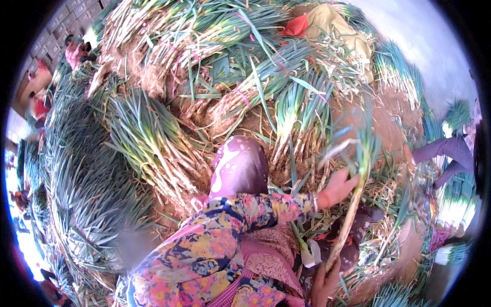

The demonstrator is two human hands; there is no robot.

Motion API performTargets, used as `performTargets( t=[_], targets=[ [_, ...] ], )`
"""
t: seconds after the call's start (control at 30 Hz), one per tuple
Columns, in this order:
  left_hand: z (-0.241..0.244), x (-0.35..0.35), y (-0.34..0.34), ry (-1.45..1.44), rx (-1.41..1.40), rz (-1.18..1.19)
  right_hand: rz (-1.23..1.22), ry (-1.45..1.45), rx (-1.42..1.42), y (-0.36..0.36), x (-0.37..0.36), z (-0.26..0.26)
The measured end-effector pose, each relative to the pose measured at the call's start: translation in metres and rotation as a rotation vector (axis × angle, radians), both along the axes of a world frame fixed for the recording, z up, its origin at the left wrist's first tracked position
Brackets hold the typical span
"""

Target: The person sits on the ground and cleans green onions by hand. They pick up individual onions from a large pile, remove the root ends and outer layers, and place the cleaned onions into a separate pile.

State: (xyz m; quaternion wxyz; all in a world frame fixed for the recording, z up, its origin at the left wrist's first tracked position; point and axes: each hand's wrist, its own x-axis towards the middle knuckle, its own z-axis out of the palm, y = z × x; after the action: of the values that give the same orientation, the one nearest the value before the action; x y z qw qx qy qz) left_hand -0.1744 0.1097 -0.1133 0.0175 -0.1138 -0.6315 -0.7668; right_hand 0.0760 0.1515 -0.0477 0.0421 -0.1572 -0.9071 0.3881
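Observation:
A long green onion stalk (347,226) slants across in front of me, its brown outer skin still on the shaft and its green leaves at the top blurred. My left hand (337,188), at the end of a floral sleeve (284,207), pinches it just below the leaves. Lower down, my right hand (326,282) is closed around the stalk's lower end, hiding its roots. By my lap a white, clean onion end (310,254) shows between the apron (268,249) and the stalk. My purple-trousered knee (239,169) rises at the centre.
Bundles of unpeeled green onions (168,149) lie around me, some bound with pink ties (243,96). Stripped leaves and skins (383,234) litter the ground at right. A person's legs (445,153) and peeled onion bundles (456,203) are at far right. Other people (74,53) are at far left.

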Motion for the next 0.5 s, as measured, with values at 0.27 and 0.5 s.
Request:
performTargets(
  t=[0.27,0.5],
  targets=[
    [0.031,-0.032,-0.097,0.218,-0.418,0.050,-0.036,-0.120,-0.628,-0.052,-0.099,-0.033],
    [-0.009,0.039,-0.136,0.425,-0.778,-0.304,0.187,0.033,-0.421,-0.036,-0.155,-0.132]
  ],
)
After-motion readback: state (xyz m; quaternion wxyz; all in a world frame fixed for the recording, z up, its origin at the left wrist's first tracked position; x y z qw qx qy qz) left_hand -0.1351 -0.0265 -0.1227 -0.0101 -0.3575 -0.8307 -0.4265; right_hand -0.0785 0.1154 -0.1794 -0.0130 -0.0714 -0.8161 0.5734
